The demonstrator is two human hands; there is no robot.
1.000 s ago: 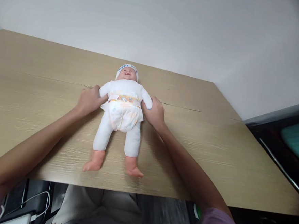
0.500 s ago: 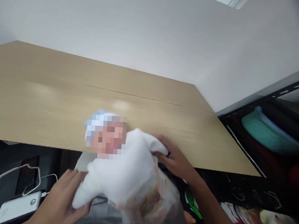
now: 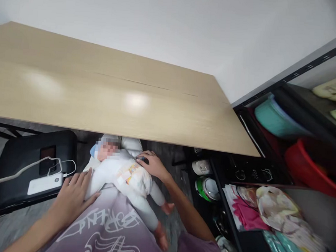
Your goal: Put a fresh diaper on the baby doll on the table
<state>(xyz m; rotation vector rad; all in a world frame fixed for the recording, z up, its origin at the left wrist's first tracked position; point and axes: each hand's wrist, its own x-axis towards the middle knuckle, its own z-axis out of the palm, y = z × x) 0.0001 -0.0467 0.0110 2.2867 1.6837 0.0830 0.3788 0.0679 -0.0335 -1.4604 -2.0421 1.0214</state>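
Observation:
A baby doll [image 3: 111, 171] lies across my lap, against my purple shirt. It has a blue-and-white cap, a white cloth body, a patterned diaper [image 3: 135, 177] and bare feet. Its face is blurred out. My left hand [image 3: 75, 190] is wrapped around the white sleeve on the left, thumb nearest me. On the far side, my right hand [image 3: 155, 165] holds the other arm close to the diaper, with its fingertips partly hidden. The doll's legs point down to the right.
A wooden table [image 3: 100, 102] stands just ahead. On the left, a black stool [image 3: 9, 168] bears a white power bank [image 3: 44, 184] with cables and a dark phone. A black shelf at right holds a teal basin [image 3: 278, 118], a red basin [image 3: 311, 166] and bagged items.
The doll has come down from the table edge onto my lap, with both hands still on its arms. My view has tilted lower, so its legs and my shirt show.

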